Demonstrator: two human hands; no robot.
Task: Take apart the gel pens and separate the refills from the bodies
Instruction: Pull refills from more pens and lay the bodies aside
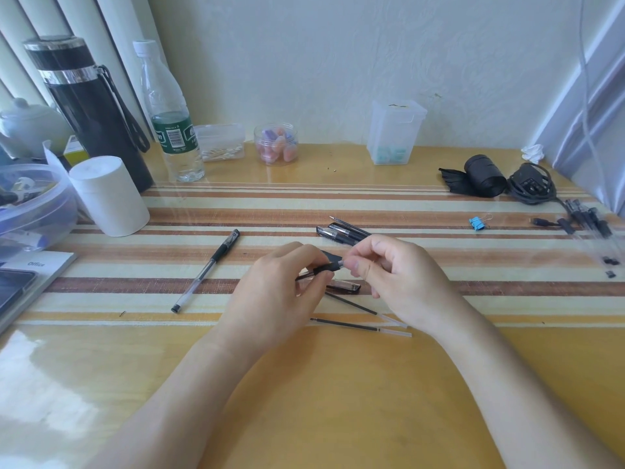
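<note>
An intact gel pen (206, 270) lies alone on the striped table (473, 258), left of the hands. The left hand (277, 292) grips a second pen (326, 267) at its black grip section, and the right hand (399, 275) pinches its clear end. Two loose refills (360, 328) lie just below the hands. At the far right, blurred, is what seems a pile of clear bodies (588, 221).

Left hand (280, 292) and right hand (399, 275) meet at centre, both curled, apparently pinching the same pen (326, 267).
</note>
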